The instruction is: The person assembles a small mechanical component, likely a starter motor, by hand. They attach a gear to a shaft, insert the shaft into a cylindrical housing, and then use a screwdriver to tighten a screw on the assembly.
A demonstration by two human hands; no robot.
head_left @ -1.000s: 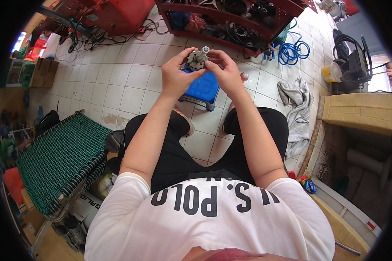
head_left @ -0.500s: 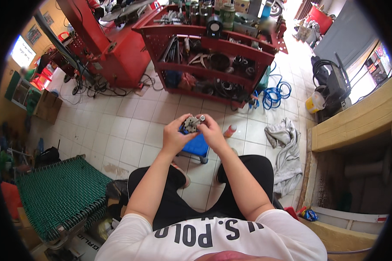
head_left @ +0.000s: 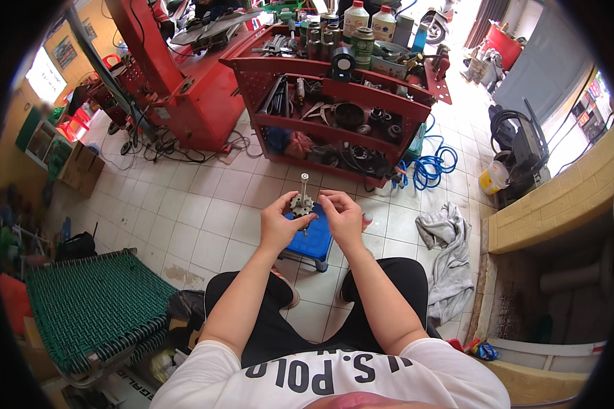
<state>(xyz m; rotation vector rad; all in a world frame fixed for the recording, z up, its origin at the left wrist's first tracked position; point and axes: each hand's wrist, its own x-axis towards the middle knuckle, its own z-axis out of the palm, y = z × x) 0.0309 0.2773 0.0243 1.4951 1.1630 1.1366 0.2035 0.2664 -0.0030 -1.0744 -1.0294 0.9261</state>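
My left hand grips a toothed metal part, thumb in front and fingers behind. From its middle a thin metal shaft with a round end stands upright, and a short piece shows beneath it. Just to the right, my right hand is held with its fingers bunched together, slightly apart from the part. Whether anything small is pinched there is hidden. Under both hands stands a low blue plastic stool.
A red tool cart with cans, bottles and loose parts stands ahead. Blue hose lies coiled beside it. A grey cloth is on the tiles at right, a green woven seat at left, and a bottle behind my right hand.
The shaft has turned upright in my left hand. My right hand has come off the part and moved right. The view has tilted up a little.
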